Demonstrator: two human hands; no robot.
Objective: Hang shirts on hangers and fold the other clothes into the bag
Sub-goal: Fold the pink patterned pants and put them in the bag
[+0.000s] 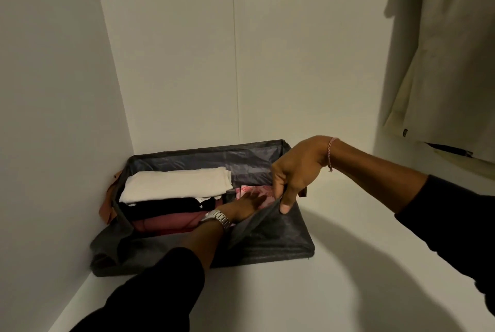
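The bag (267,246) sits in the left corner of a white shelf (334,291), tight against the side wall (53,90). Inside lie a white fold (176,184), a black one (160,208) and a maroon one (166,222). The left hand (249,202) rests flat, fingers straight, on pink cloth (257,192). The right hand (294,173) pinches the bag's near rim. A pale garment (442,64) hangs far right.

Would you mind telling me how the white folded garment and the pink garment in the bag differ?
The white folded garment lies at the bag's left side on top of a stack; the pink garment lies lower, on the right. The white one shows fully and nothing touches it; the pink one is partly hidden by the left hand resting flat on it. The right hand holds the bag's edge. Both sit inside the bag.
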